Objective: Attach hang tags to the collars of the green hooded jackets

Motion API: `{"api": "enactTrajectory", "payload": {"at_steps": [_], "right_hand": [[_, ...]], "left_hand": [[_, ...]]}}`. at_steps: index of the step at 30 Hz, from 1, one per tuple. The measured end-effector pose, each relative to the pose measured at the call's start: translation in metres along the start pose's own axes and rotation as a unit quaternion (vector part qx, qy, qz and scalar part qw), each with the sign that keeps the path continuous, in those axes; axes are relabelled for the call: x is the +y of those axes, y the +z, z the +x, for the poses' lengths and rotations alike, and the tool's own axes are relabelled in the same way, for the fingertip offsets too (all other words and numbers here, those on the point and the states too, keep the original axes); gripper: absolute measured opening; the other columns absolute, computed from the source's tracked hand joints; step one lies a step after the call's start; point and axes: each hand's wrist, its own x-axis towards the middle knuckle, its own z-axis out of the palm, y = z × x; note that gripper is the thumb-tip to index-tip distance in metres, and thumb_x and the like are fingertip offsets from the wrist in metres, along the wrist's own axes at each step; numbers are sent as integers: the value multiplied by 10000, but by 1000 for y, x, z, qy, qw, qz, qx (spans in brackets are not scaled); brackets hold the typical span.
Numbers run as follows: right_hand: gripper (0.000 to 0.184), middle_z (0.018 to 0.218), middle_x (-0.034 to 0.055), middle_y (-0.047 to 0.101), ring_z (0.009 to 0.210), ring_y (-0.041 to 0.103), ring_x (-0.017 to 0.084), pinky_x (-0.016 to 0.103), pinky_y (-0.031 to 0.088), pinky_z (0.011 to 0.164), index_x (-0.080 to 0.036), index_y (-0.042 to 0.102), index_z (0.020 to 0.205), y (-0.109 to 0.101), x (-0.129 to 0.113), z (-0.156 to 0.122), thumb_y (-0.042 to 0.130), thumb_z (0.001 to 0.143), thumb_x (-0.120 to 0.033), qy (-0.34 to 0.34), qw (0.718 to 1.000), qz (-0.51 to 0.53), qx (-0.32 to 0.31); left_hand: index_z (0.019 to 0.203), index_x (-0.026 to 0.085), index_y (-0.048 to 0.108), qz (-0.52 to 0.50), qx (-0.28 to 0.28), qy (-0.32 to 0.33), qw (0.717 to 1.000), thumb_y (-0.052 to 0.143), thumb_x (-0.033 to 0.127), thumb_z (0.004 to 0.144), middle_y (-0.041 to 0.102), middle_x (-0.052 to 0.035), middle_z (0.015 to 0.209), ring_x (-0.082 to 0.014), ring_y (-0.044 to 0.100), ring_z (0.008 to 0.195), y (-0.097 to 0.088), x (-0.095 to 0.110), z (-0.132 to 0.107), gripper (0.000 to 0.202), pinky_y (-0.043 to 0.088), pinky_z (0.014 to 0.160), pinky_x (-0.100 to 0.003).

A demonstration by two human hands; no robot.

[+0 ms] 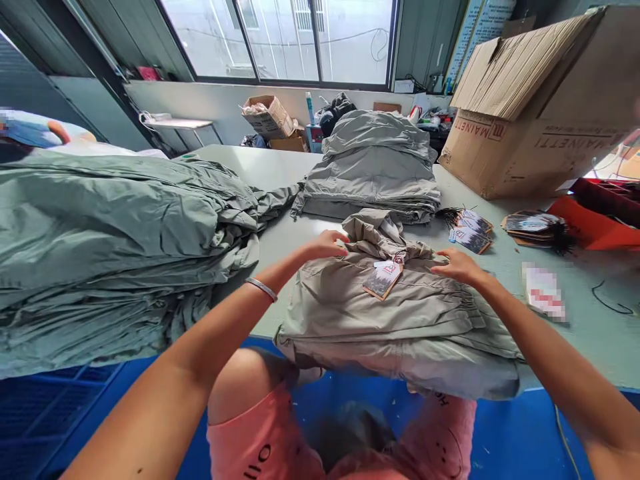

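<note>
A folded grey-beige garment (400,320) lies on the table's near edge, partly hanging over it. A hang tag (383,279) lies on top of it near the bunched collar. My left hand (325,245) rests on the garment's upper left corner, fingers curled over the fabric. At the upper right edge my right hand (457,265) touches the cloth with fingers bent, just right of the tag. A bracelet sits on my left wrist.
A big heap of grey garments (115,247) fills the left. A neat folded stack (373,167) stands behind. Loose hang tags (470,230) and another tag pile (533,227) lie right. A cardboard box (540,113) and a red tray (600,213) stand at far right on the pale table (590,333).
</note>
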Motion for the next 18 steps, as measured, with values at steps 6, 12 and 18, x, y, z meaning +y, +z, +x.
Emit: {"api": "enactTrajectory", "payload": {"at_steps": [6, 12, 18], "right_hand": [[1039, 1451, 256, 445, 1289, 475, 382, 386, 414, 999, -58, 393, 1445, 2, -4, -17, 836, 585, -436, 38, 996, -49, -67], [433, 1144, 183, 679, 1031, 642, 296, 300, 439, 782, -121, 656, 1136, 5, -32, -41, 683, 761, -334, 21, 987, -127, -99], [185, 1087, 149, 697, 961, 655, 258, 285, 385, 728, -155, 673, 934, 4, -46, -81, 562, 792, -196, -29, 980, -177, -91]], "left_hand": [[1472, 129, 363, 174, -56, -41, 982, 772, 355, 558, 343, -195, 1532, -384, 354, 1356, -4, -30, -20, 1026, 335, 1093, -419], [1016, 96, 704, 192, -69, -38, 978, 675, 288, 627, 716, -140, 969, -274, 622, 893, 13, -31, -32, 435, 484, 806, -322], [788, 126, 708, 193, -26, 32, 980, 558, 194, 717, 669, -121, 941, -248, 592, 861, 8, -17, -78, 180, 441, 791, -333]]}}
